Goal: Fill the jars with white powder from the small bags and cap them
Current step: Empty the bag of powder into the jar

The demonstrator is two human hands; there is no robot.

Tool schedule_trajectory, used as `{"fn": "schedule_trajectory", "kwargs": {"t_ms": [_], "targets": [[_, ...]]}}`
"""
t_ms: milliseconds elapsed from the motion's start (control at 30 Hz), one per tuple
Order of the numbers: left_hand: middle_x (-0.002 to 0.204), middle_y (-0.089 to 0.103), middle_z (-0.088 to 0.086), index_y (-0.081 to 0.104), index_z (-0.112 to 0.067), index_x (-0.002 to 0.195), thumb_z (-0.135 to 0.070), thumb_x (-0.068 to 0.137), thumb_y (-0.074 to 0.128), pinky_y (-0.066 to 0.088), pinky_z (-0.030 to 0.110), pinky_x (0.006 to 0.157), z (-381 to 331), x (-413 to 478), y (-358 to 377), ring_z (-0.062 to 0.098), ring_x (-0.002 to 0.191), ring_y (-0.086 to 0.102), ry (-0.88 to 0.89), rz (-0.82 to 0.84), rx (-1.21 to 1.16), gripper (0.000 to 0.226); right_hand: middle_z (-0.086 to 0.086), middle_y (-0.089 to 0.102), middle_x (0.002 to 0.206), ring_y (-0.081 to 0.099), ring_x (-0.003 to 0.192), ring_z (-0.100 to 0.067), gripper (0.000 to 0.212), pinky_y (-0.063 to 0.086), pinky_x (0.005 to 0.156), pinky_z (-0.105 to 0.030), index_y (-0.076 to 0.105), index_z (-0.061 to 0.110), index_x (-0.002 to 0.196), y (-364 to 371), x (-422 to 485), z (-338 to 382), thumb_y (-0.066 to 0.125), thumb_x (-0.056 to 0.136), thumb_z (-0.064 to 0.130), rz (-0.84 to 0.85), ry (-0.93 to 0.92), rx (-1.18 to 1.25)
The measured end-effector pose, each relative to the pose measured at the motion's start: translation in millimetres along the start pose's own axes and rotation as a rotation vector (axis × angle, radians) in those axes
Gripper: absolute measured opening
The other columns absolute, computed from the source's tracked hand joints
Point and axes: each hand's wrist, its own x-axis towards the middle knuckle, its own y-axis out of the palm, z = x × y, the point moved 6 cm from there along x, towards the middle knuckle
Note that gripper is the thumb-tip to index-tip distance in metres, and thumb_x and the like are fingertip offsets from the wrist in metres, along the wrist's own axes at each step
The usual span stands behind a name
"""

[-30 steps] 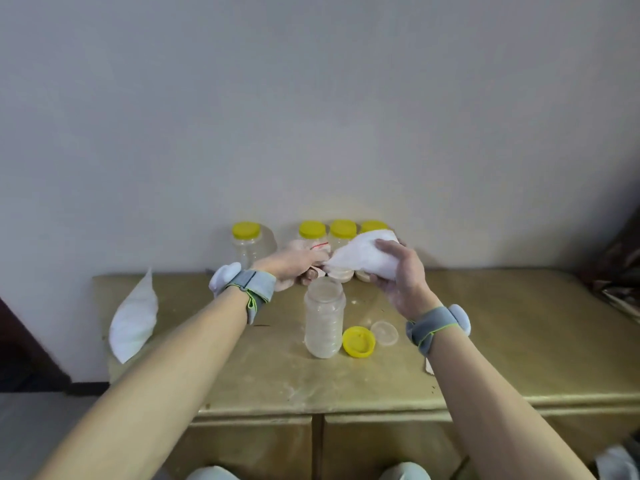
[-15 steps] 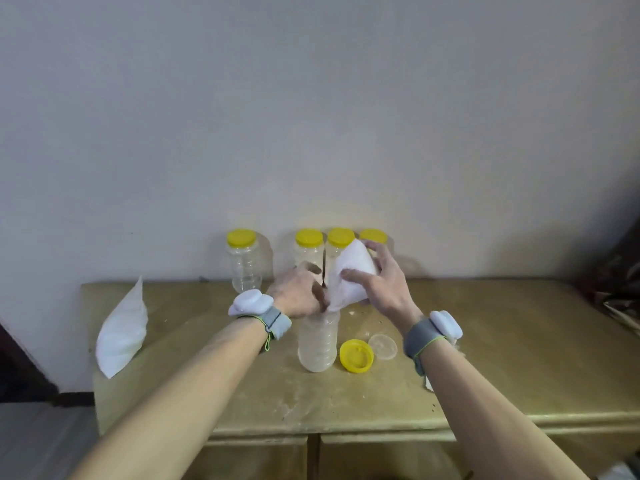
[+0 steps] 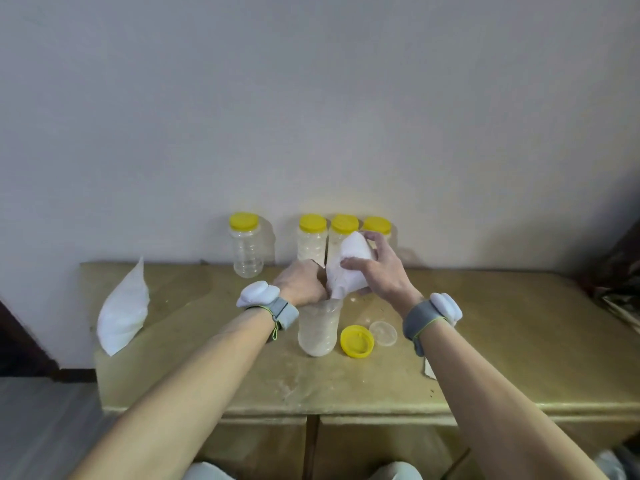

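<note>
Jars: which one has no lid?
The front jar, under the tilted bag; the four back jars by the wall are all capped yellow.

No legible txt, brand, nos. or signs anywhere in view. Clear plastic jars w/ yellow screw caps [image 3: 312, 245], small white powder-filled plastic bag [image 3: 350, 268], larger white plastic bag [image 3: 123, 306] at table's left edge, grey fabric wristbands [image 3: 420, 320]: any print too small/blurred to make out.
</note>
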Motion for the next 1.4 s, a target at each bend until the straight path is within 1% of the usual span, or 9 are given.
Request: {"fn": "schedule_trajectory", "kwargs": {"t_ms": [200,267,367,533,700,867,1033,1200,1400], "targets": [[0.080,0.062,0.000,0.066,-0.023,0.057,-0.037,0.058,0.058,0.042,0.032,0.076,5,-13,12,0.021,0.082,0.053,-0.077,0.128,-0.399,0.016,-0.009,0.060,0.115,0.068,0.087,-0.029,0.058,0.059,0.053,-0.035,0.049,0.034,0.125,1,0,-4,0.079,0.076,0.023,-0.014,0.013,0.001],[0.091,0.070,0.001,0.075,-0.023,0.075,-0.043,0.058,0.064,0.046,0.033,0.086,3,-14,16,0.020,0.090,0.061,-0.037,0.168,-0.445,0.029,-0.009,0.060,0.115,0.068,0.088,-0.030,0.057,0.059,0.053,-0.035,0.050,0.035,0.123,0,1,-3,0.079,0.076,0.022,-0.011,0.015,0.002],[0.103,0.075,0.002,0.077,-0.023,0.094,-0.055,0.054,0.073,0.050,0.035,0.093,2,-13,19,0.019,0.101,0.067,0.006,0.207,-0.386,0.051,-0.010,0.061,0.116,0.068,0.090,-0.031,0.057,0.055,0.052,-0.031,0.050,0.036,0.124,-2,3,-3,0.077,0.076,0.022,0.004,0.025,0.002],[0.079,0.061,-0.005,0.069,-0.020,0.078,-0.058,0.046,0.068,0.044,0.030,0.067,4,-17,16,0.016,0.076,0.058,-0.002,0.181,-0.281,0.049,-0.010,0.062,0.112,0.067,0.087,-0.029,0.052,0.054,0.052,-0.030,0.050,0.030,0.122,-6,-1,-6,0.073,0.078,0.015,0.015,0.062,0.026],[0.090,0.070,0.001,0.071,-0.023,0.084,-0.055,0.051,0.071,0.053,0.037,0.078,12,-27,22,0.021,0.090,0.066,0.010,0.128,-0.321,0.046,-0.010,0.061,0.104,0.064,0.081,-0.029,0.050,0.057,0.057,-0.035,0.049,0.027,0.118,-4,-4,0,0.070,0.076,0.010,0.018,0.015,-0.006],[0.104,0.071,-0.002,0.072,-0.027,0.098,-0.068,0.049,0.064,0.053,0.039,0.089,8,-31,21,0.019,0.097,0.065,0.027,0.098,-0.275,0.065,0.001,0.062,0.102,0.067,0.086,-0.021,0.058,0.062,0.063,-0.043,0.048,0.029,0.114,2,-4,13,0.085,0.072,0.043,-0.021,-0.057,-0.054],[0.112,0.065,-0.002,0.069,-0.027,0.107,-0.076,0.052,0.058,0.051,0.038,0.090,7,-36,19,0.022,0.102,0.061,0.042,0.087,-0.225,0.075,-0.002,0.063,0.098,0.063,0.083,-0.021,0.046,0.048,0.050,-0.018,0.049,0.026,0.110,6,-1,19,0.079,0.076,0.021,-0.023,-0.156,-0.149],[0.123,0.062,-0.002,0.060,-0.031,0.122,-0.070,0.061,0.061,0.047,0.035,0.090,4,-41,17,0.022,0.111,0.058,0.066,0.087,-0.241,0.072,-0.002,0.064,0.101,0.065,0.091,-0.026,0.044,0.056,0.072,-0.035,0.049,0.035,0.100,1,1,17,0.078,0.070,0.024,-0.054,-0.173,-0.142],[0.118,0.061,-0.004,0.060,-0.031,0.122,-0.075,0.059,0.059,0.047,0.036,0.090,4,-45,18,0.021,0.111,0.057,0.061,0.058,-0.242,0.076,0.003,0.063,0.096,0.063,0.090,-0.023,0.045,0.053,0.073,-0.033,0.050,0.031,0.104,1,-3,17,0.078,0.071,0.020,-0.046,-0.203,-0.219]]}}
